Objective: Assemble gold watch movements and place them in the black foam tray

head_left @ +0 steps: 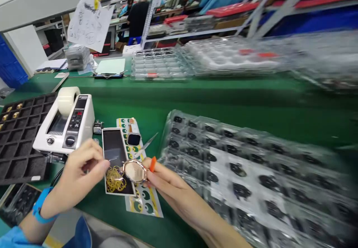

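Note:
My right hand (pixel 165 177) grips a rose-gold watch case (pixel 135 171), its flat round face turned up toward me. An orange piece (pixel 153 163) sticks up between the fingers of that hand; what it belongs to is hidden. To the left of the watch case, my left hand (pixel 84 169) is closed in a pinch, and what it holds, if anything, I cannot make out. Between the hands lies a white-rimmed box (pixel 114 129) with thin yellow rings (pixel 115 180) in it. Beyond the watch case, a pointed silver blade (pixel 147 144) shows.
A white tape dispenser (pixel 89 117) stands left, beside a black compartment tray (pixel 16 140) holding several gold parts. A sticker sheet (pixel 148 207) and a smartwatch (pixel 134 139) lie near the box. Clear trays (pixel 192 128) of dark parts cover the right; more trays (pixel 159 67) line the shelf.

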Demonstrator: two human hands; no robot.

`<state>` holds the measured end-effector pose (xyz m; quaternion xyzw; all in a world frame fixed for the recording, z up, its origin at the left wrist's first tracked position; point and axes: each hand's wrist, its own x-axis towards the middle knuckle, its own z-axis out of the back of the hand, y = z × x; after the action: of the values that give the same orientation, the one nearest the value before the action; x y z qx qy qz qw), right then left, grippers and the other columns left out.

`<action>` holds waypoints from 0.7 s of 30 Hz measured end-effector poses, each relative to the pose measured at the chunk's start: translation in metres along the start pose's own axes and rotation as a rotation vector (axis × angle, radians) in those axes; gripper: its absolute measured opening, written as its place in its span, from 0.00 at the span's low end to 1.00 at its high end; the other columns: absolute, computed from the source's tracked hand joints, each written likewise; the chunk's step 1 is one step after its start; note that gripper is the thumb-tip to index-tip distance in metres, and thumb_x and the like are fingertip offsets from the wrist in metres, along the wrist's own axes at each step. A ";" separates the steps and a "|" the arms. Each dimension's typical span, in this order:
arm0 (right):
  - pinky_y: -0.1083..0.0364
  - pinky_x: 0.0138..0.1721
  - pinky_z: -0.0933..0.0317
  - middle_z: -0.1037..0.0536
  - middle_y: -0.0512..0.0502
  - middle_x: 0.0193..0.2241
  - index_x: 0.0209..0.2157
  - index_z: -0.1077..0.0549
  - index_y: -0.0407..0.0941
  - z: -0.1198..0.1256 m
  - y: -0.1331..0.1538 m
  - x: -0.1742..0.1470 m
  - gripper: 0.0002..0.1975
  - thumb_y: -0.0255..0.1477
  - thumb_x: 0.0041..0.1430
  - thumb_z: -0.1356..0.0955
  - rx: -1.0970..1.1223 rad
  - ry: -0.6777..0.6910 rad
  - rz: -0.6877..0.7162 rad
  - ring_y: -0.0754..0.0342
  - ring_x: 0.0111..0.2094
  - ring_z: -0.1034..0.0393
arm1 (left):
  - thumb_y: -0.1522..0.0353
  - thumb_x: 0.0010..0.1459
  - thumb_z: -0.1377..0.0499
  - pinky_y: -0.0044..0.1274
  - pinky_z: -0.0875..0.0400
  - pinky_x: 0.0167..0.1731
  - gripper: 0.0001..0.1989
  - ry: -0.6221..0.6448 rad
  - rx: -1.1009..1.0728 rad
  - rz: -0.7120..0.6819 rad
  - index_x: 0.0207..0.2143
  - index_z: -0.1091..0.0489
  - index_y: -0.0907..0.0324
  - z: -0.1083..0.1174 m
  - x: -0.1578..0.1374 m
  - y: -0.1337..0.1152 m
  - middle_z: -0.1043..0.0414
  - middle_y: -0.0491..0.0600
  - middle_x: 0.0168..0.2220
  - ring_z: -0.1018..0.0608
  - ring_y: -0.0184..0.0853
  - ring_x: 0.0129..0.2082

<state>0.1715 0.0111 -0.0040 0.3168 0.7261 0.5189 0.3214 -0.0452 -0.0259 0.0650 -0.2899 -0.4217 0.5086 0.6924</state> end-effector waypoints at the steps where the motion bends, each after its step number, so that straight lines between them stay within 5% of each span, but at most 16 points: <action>1: 0.55 0.37 0.40 0.33 0.49 0.31 0.32 0.28 0.48 0.000 0.001 0.001 0.21 0.53 0.55 0.32 0.024 -0.002 0.001 0.53 0.33 0.39 | 0.70 0.61 0.44 0.23 0.43 0.26 0.13 0.076 -0.076 0.039 0.22 0.36 0.59 -0.009 0.006 0.003 0.40 0.44 0.27 0.35 0.29 0.27; 6: 0.55 0.35 0.44 0.36 0.52 0.27 0.28 0.31 0.47 0.002 0.002 0.005 0.21 0.52 0.55 0.32 0.069 0.005 0.038 0.55 0.30 0.43 | 0.66 0.58 0.42 0.24 0.47 0.24 0.13 0.252 -0.232 0.176 0.21 0.32 0.60 -0.040 0.021 0.020 0.44 0.43 0.25 0.39 0.29 0.25; 21: 0.55 0.33 0.46 0.38 0.53 0.25 0.28 0.33 0.47 0.002 0.001 0.005 0.22 0.52 0.55 0.32 0.073 0.011 0.013 0.55 0.28 0.45 | 0.68 0.58 0.42 0.22 0.44 0.22 0.14 0.229 -0.213 0.180 0.19 0.32 0.59 -0.045 0.018 0.027 0.41 0.44 0.25 0.38 0.29 0.23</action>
<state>0.1697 0.0165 -0.0042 0.3302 0.7443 0.4958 0.3020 -0.0159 0.0006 0.0262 -0.4542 -0.3638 0.4846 0.6531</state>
